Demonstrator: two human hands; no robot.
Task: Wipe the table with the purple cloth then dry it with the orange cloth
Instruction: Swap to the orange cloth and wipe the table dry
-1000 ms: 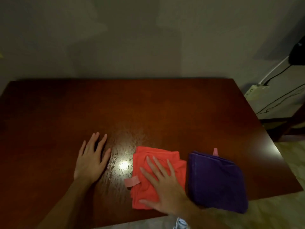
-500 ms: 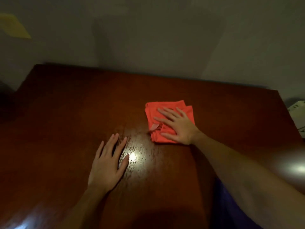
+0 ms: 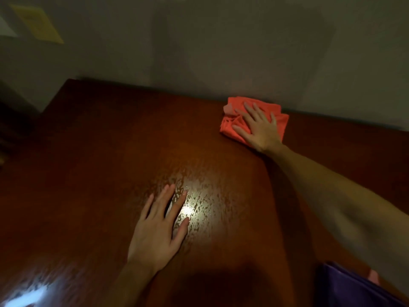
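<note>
The orange cloth (image 3: 281, 121) lies bunched at the far edge of the dark wooden table (image 3: 99, 151), close to the wall. My right hand (image 3: 257, 127) presses flat on it with fingers spread, arm stretched far forward. My left hand (image 3: 158, 227) rests flat on the table near the middle, fingers apart, holding nothing. Wet streaks glint on the wood beside its fingers. The purple cloth (image 3: 345, 289) lies folded at the near right, partly under my right forearm.
A grey wall (image 3: 199, 41) rises right behind the table's far edge. A yellow paper (image 3: 37, 23) is stuck on the wall at upper left. The table's left edge drops into a dark gap.
My right hand has pushed the orange cloth from the near edge beside the purple cloth across to the far edge. My left hand stayed flat in place.
</note>
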